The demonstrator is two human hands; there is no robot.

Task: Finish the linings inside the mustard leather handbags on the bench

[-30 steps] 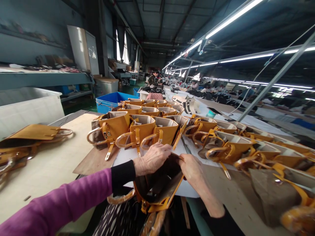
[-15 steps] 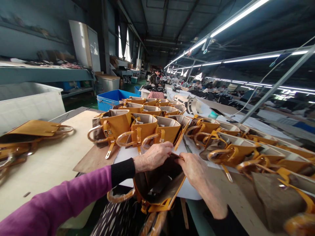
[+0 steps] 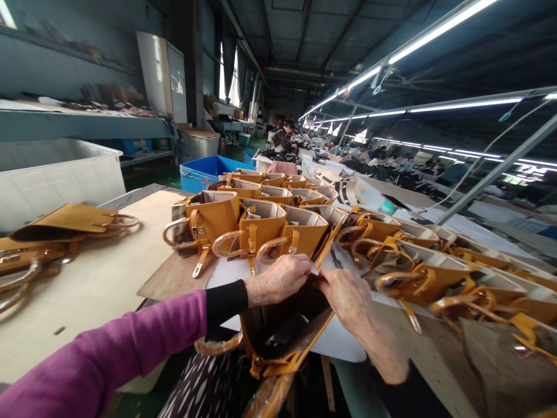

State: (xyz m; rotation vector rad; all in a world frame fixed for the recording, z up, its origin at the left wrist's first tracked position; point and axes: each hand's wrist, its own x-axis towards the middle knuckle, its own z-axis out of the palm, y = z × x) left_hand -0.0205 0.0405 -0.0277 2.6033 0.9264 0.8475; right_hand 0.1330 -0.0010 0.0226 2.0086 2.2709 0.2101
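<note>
Both hands, left hand [image 3: 278,280] and right hand [image 3: 347,296], pinch the far rim of a mustard leather handbag [image 3: 282,334] at the counter [image 3: 87,290] near edge; its dark interior hides the fingertips, its base is cut off.

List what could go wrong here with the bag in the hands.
1. The bag hangs partly over the table edge, held at its top rim by the left hand and right hand; a loosened grip could let it drop.
2. The row of bags stands just behind the hands; a push forward might topple one.
3. Its handle dangles below the edge and may snag.
</note>
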